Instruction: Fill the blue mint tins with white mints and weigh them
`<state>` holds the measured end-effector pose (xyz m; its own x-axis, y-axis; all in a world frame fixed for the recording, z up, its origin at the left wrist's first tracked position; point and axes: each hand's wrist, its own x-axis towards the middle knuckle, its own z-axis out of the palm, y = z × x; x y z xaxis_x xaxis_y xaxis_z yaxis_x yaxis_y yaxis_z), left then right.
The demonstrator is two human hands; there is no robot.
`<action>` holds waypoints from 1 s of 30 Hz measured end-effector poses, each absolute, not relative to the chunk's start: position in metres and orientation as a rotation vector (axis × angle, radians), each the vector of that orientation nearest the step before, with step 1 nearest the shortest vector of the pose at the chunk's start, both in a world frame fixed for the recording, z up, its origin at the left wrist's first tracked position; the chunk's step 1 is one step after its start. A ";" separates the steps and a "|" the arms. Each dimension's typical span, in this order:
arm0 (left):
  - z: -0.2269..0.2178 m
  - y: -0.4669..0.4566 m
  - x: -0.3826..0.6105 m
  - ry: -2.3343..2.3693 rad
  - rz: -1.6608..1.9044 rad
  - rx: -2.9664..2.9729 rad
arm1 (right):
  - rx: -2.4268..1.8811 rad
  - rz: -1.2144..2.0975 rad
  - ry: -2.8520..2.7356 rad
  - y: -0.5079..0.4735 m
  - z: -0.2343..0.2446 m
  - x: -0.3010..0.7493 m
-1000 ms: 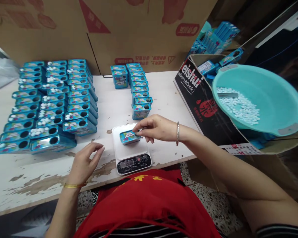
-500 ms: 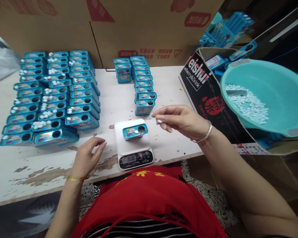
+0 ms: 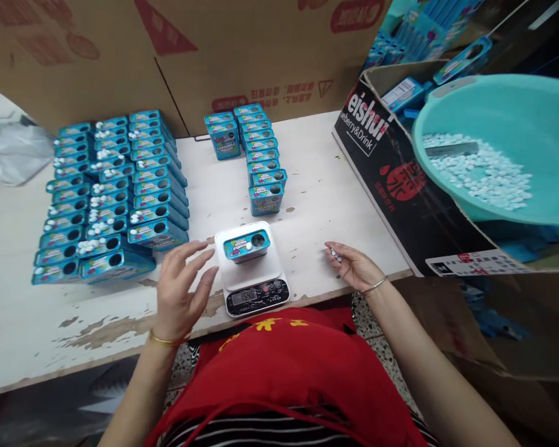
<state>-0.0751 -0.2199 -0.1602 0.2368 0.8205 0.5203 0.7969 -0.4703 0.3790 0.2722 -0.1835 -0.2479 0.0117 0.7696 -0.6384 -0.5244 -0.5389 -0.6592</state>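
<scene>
A blue candy tin [image 3: 235, 246] stands on the white digital scale [image 3: 256, 279], with one white candy on its lid beside the dark round opening. The scale's display is lit, its digits hard to read. Just left of the tin, my left hand [image 3: 181, 287] is open, fingers spread and apart from it, holding nothing. To the right of the scale, my right hand [image 3: 354, 266] is low over the table, closed around a few small white candies [image 3: 335, 254] that show at the fingertips.
Rows of blue tins [image 3: 161, 233], many topped with white candies, stand at left. A shorter row of tins [image 3: 266, 198] is behind the scale. At right, a turquoise basin [image 3: 494, 112] of white candies and a metal scoop rests on a black carton [image 3: 372, 167]. Cardboard [image 3: 261, 49] walls the back.
My right hand has drawn back to the right and down, away from the tin. My left hand has moved up and right toward the tin, fingers spreading. The scale's reading has changed.
</scene>
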 end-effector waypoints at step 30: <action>-0.153 0.059 -0.074 1.978 0.213 2.487 | -1.293 1.750 -0.246 -0.190 -0.252 0.249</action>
